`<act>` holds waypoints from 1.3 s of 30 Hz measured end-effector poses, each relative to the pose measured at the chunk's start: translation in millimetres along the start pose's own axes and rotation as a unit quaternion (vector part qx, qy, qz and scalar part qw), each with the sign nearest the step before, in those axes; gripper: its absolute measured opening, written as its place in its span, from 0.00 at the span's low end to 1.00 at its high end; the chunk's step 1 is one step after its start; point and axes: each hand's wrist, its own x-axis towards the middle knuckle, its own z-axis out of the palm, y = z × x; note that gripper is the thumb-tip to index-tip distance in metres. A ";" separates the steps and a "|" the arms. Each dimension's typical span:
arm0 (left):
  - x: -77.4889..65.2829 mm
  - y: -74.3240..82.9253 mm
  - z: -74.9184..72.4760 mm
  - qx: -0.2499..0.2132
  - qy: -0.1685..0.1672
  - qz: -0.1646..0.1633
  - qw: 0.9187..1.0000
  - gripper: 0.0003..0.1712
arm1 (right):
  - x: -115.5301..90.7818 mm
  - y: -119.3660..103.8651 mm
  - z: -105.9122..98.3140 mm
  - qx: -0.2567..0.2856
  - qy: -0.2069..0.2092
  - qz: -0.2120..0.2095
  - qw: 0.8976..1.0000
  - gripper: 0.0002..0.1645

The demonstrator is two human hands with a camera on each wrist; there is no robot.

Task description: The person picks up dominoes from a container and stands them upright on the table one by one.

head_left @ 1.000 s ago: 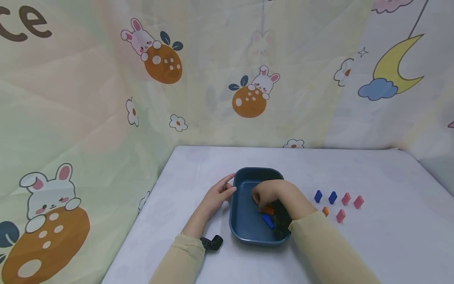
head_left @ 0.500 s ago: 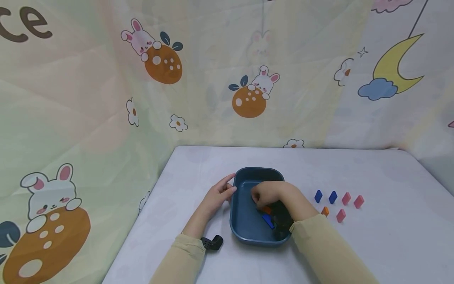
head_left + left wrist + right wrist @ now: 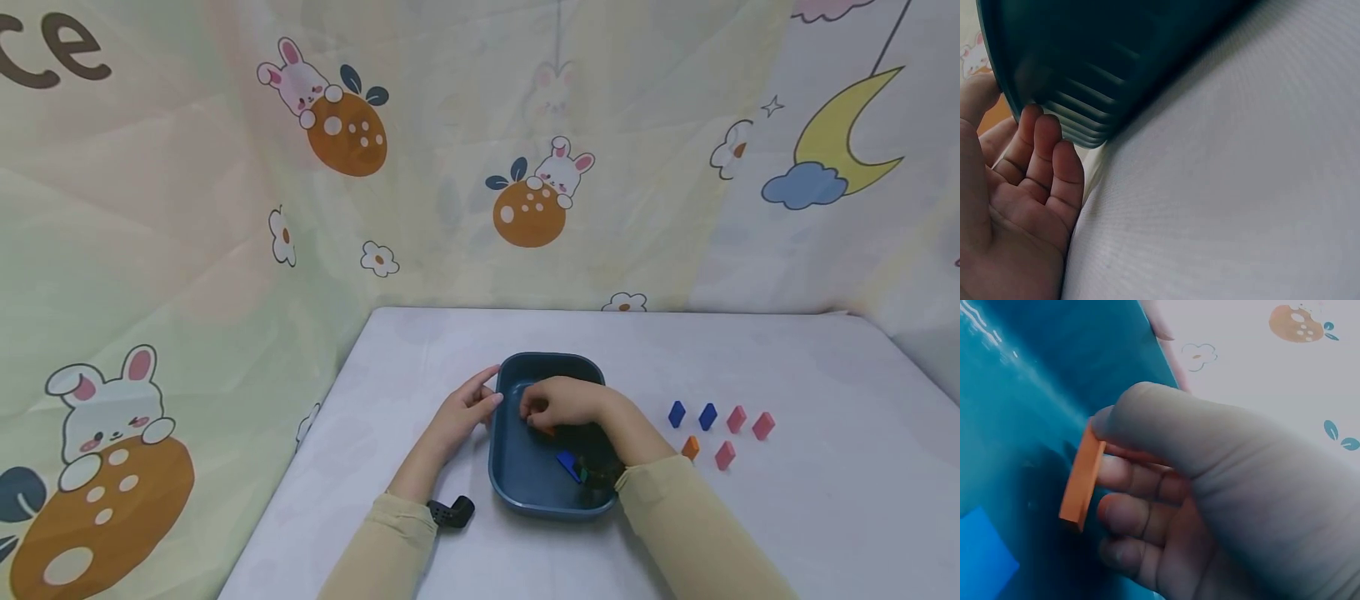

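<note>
Inside a dark blue-green plastic tub (image 3: 512, 483), my right hand (image 3: 566, 402) pinches a thin orange block (image 3: 1083, 475) between thumb and fingertips. The block stands tilted, its long lower end sticking out past the fingers. A blue block (image 3: 985, 553) lies on the tub's floor close by, partly under the right wrist in the head view. My left hand (image 3: 461, 417) rests against the tub's left side, thumb and index fingertips at the rim. Seen from the left wrist, the other fingers (image 3: 1067, 169) lie loosely bent along the ribbed outer wall.
Right of the tub, two blue blocks (image 3: 707, 417), several pink blocks (image 3: 763, 426) and an orange block (image 3: 690, 448) stand on the white-covered table (image 3: 825, 517). A black wrist device (image 3: 452, 512) sits at the left cuff. A printed curtain (image 3: 435, 108) hangs behind.
My right hand has lifted slightly and shifted left inside the tub, with the orange block in its fingers. More of the tub's floor shows below it. The left hand stays at the rim.
</note>
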 end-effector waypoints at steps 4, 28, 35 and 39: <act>0.8 0.2 1.0 0.001 -0.002 0.004 1.000 0.30 | -2.5 0.7 -2.6 0.006 0.008 -0.018 1.000 0.05; -1.6 6.0 2.3 0.001 0.004 -0.007 1.000 0.32 | -48.8 -6.6 -40.0 -0.017 0.118 -0.054 0.991 0.11; -1.4 4.4 1.1 0.000 0.007 -0.004 1.000 0.32 | -80.6 -7.1 -46.9 -0.011 0.140 -0.044 0.989 0.11; -1.3 3.3 1.4 -0.007 0.003 0.001 1.000 0.33 | -104.7 -2.5 -51.0 -0.006 0.152 -0.030 0.988 0.12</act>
